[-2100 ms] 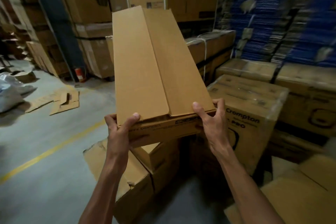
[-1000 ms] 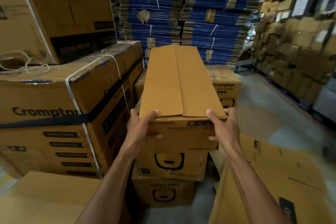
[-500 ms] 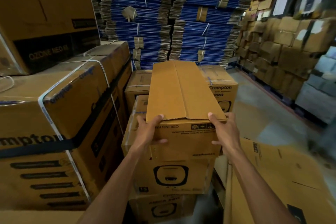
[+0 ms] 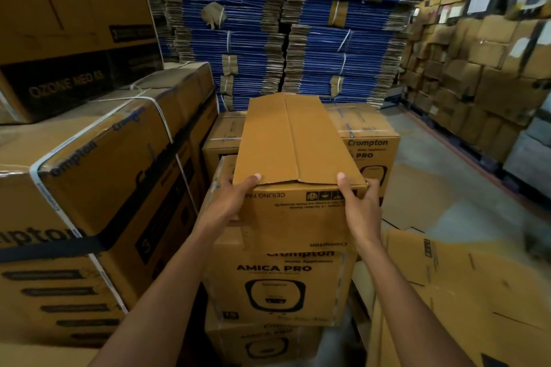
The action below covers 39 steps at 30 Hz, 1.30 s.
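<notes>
I hold a long brown cardboard box [image 4: 293, 149] lengthwise in front of me, its near end printed upside down with "CEILING FAN". My left hand [image 4: 229, 202] grips its near left corner, thumb on the top flap. My right hand [image 4: 359, 205] grips the near right corner the same way. The box hovers just over, or rests on, a stack of Crompton Amica Pro boxes [image 4: 277, 286]; I cannot tell whether it touches.
Large strapped Crompton cartons [image 4: 98, 188] stand at my left, with an Ozone Neo carton [image 4: 68, 39] on top. Bundled blue flat cardboard [image 4: 283, 24] is stacked behind. Flattened cartons [image 4: 465, 292] lean at my right. A wall of boxes [image 4: 483, 62] lines the right aisle [image 4: 441, 176].
I turned right from the open floor to the stacks, carrying the long box. Over the last second the box came lower and closer to the top of the Amica Pro stack.
</notes>
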Each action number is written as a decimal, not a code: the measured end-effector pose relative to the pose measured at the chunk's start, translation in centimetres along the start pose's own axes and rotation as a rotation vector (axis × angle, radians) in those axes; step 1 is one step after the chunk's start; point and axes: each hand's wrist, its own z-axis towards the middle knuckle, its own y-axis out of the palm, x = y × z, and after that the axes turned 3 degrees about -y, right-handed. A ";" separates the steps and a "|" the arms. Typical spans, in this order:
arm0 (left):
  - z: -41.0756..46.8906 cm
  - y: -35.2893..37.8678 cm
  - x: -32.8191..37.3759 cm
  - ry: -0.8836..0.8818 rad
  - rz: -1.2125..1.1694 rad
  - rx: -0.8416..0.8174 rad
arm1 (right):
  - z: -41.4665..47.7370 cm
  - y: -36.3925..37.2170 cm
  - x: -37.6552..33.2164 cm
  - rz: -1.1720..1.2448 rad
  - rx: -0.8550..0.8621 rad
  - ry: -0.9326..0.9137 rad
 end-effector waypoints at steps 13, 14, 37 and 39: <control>-0.5 5.7 5.1 0.876 1.065 0.058 | -8.4 5.6 9.6 0.929 -0.179 0.765; -0.1 6.1 5.4 0.864 1.111 0.013 | -8.0 6.0 9.3 0.981 -0.165 0.776; -0.4 0.7 5.9 0.773 -0.034 0.139 | -1.3 2.9 -5.4 0.368 0.078 -0.252; -0.5 1.0 4.9 0.710 -0.245 0.120 | -0.7 2.0 -8.1 0.146 0.060 -0.366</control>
